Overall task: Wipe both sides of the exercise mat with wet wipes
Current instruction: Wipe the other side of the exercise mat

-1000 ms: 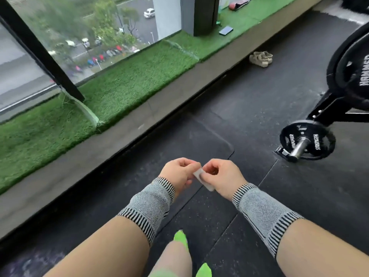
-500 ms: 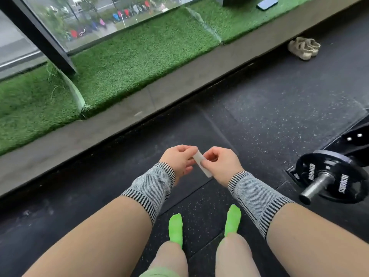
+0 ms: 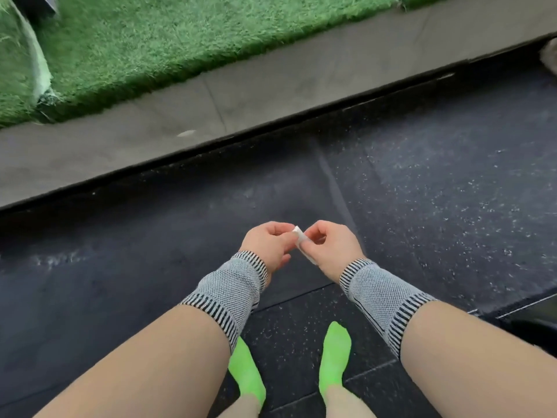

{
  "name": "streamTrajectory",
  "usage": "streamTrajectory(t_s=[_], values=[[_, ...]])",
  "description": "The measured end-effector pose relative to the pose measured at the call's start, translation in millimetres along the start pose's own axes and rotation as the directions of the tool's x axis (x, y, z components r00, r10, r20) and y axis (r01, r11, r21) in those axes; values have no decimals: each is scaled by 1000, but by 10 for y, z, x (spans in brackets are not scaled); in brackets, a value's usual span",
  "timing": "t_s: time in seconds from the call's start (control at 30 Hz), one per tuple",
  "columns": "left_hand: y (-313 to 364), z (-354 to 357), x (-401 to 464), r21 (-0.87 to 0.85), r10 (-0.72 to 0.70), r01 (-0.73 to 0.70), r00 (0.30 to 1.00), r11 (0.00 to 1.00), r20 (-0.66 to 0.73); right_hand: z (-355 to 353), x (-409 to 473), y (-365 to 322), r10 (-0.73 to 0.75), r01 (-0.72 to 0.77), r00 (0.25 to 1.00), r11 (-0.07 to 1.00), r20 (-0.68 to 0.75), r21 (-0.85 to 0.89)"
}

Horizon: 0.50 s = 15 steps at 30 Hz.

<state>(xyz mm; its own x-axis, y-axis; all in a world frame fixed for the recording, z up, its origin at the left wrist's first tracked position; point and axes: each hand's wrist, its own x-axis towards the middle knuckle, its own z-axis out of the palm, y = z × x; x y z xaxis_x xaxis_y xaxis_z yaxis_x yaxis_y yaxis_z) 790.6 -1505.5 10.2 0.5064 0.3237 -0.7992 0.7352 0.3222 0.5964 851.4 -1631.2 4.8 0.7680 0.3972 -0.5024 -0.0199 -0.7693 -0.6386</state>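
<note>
**Here, both hands pinch a small wipe packet**

The left hand (image 3: 268, 242) and right hand (image 3: 328, 245) each pinch one small white wet wipe packet (image 3: 301, 241) between curled fingers, above the dark exercise mat (image 3: 150, 251) on the speckled rubber floor (image 3: 452, 206). Grey wrist sleeves (image 3: 229, 294) cover both forearms. Green socks (image 3: 334, 354) stand below. Beyond lie a concrete ledge (image 3: 271, 95) and artificial turf (image 3: 165, 40).

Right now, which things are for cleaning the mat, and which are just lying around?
For the job:
- wet wipe, small, white and folded, pinched between the left hand and right hand
- dark exercise mat on the floor

Just there:
- green turf
- grey ledge
- speckled rubber floor
</note>
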Motion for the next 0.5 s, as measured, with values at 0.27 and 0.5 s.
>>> streamTrajectory(t_s=[0.27, 0.5], values=[[-1122, 305, 1744, 751, 179, -255, 967, 609, 184, 829, 1154, 1611, 63, -79, 993, 983, -101, -166], [-1832, 727, 3123, 888, 228, -459, 868, 28, 442, 1100, 2099, 3162, 139, -204, 952, 953, -274, -226]])
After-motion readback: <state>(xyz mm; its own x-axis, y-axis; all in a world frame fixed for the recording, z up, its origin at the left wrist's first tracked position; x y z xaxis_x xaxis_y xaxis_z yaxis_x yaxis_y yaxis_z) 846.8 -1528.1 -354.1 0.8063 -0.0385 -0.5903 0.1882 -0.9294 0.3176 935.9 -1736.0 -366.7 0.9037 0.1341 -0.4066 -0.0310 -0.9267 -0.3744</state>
